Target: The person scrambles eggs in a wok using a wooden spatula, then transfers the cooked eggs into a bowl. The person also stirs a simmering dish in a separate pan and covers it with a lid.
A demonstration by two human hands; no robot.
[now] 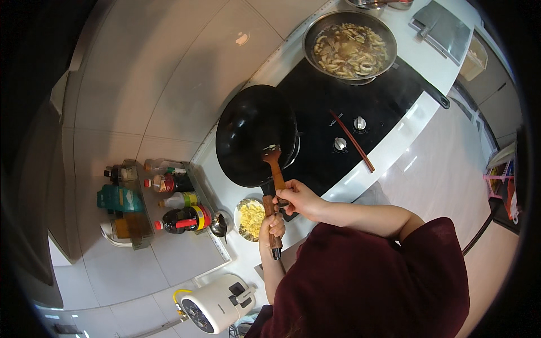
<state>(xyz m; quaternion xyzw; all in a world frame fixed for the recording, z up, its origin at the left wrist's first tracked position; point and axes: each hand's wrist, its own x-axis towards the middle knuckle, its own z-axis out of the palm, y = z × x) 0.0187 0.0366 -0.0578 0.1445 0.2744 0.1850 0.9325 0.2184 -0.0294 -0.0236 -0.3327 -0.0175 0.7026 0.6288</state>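
My left hand (pixel 272 226) grips the wooden handle (pixel 269 207) of a black wok (pixel 253 126), which is tilted over the near burner. A wooden spatula (pixel 275 169) is held by my right hand (pixel 301 198) close above that handle. Its blade rests inside the wok, with small pale bits of food around the edge. Otherwise the visible inside of the wok looks bare. Right beside my left hand stands a bowl (pixel 251 219) of scrambled egg on the counter.
A steel pan (pixel 350 44) of sliced food in broth sits on the far burner, its handle jutting over the counter edge. Chopsticks (pixel 353 141) lie across the black cooktop (pixel 321 164) by the knobs. Bottles (pixel 181 217) fill a wall rack; a white air fryer (pixel 219 302) stands at the corner.
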